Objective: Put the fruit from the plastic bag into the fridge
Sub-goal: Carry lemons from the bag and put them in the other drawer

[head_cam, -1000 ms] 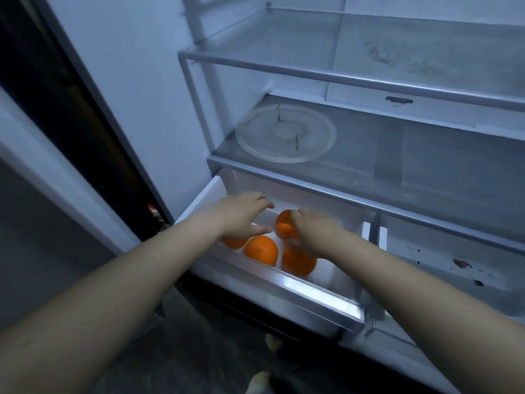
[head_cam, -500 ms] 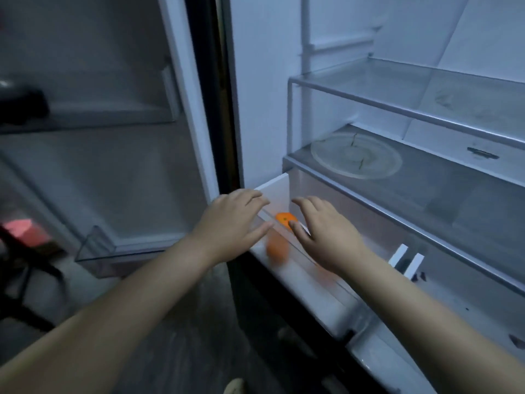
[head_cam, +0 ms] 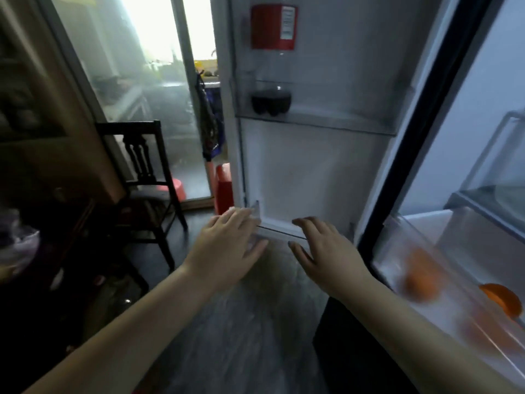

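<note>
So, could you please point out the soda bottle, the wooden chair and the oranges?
soda bottle [head_cam: 273, 27]: head view, red label.
wooden chair [head_cam: 138, 155]: head view, backrest.
oranges [head_cam: 420, 288]: head view, blurred fruit in drawer.

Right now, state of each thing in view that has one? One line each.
Fridge door: open.
Crisper drawer: pulled out, oranges inside.
Oranges: in the drawer, blurred, count unclear.
Bottle: upright in the door shelf, dark liquid low.
Left hand: empty, fingers spread.
Right hand: empty, fingers spread.
Chair: upright, unoccupied.
</note>
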Available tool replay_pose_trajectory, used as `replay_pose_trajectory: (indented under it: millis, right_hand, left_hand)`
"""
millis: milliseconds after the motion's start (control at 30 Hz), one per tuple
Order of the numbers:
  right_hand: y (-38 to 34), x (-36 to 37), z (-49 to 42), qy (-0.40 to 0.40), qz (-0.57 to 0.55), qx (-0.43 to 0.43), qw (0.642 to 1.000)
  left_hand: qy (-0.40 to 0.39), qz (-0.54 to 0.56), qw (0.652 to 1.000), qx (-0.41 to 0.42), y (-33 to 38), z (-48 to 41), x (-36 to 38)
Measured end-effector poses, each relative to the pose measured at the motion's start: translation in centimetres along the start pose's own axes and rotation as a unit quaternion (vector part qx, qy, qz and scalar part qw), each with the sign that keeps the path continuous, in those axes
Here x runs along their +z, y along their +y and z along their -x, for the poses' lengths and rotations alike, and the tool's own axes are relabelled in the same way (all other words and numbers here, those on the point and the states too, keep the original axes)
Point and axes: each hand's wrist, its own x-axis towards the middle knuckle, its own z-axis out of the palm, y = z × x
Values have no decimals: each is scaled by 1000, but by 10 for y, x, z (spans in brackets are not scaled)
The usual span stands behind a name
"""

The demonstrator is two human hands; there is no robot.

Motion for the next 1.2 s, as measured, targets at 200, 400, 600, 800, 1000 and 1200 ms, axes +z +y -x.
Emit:
replay_pose_trajectory:
  millis: [200, 400, 600, 800, 1000, 1200]
  right_hand:
    - [-117, 52, -65, -22, -66, -74, 995]
    - [-246, 122, -113, -47, -102, -173, 978]
    - [-346, 180, -135, -88, -123, -246, 957]
    - [-398, 213, -156, -114, -143, -341, 922]
    - [-408, 250, -191, -150, -155, -403, 890]
    - [-406, 271, -262, -150, -181, -430, 872]
  left_hand:
    - [9, -29, 994, -106, -121, 69, -21]
    - [14, -50, 975, -216, -235, 150, -34]
    - [15, -59, 953, -296, -308, 221, -40]
    - [18, -59, 932, -358, -343, 257, -42]
    - [8, -30, 914, -404, -365, 254, -27]
    - [32, -48, 892, -448, -395, 214, -18]
